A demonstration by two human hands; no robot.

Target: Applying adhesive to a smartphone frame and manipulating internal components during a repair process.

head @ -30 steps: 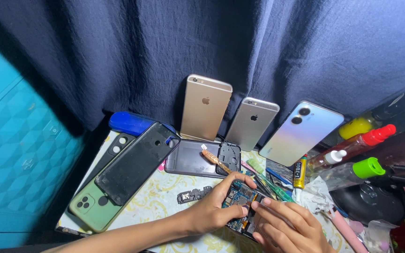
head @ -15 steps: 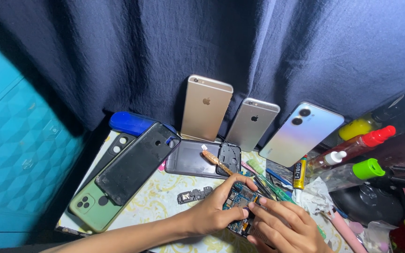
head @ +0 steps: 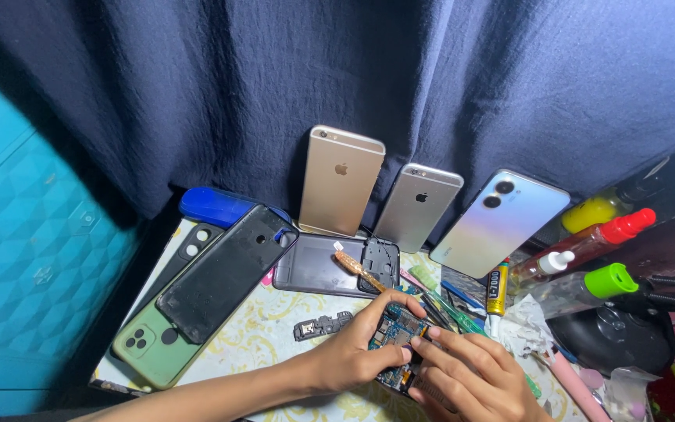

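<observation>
Left hand (head: 351, 358) and right hand (head: 470, 379) both pinch the opened phone board (head: 394, 334) at table (head: 267, 328) front, 6 o'clock. Loose black part (head: 320, 326) just beside at 9; tweezers (head: 441, 309), glue tube (head: 497, 287) crowd 2; grey back cover (head: 314, 266) at 11.

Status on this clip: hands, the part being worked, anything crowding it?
Left hand grips opened phone board; right hand fingers pressed on its lower edge. Small loose black part beside the left hand; tools close on the right.
</observation>
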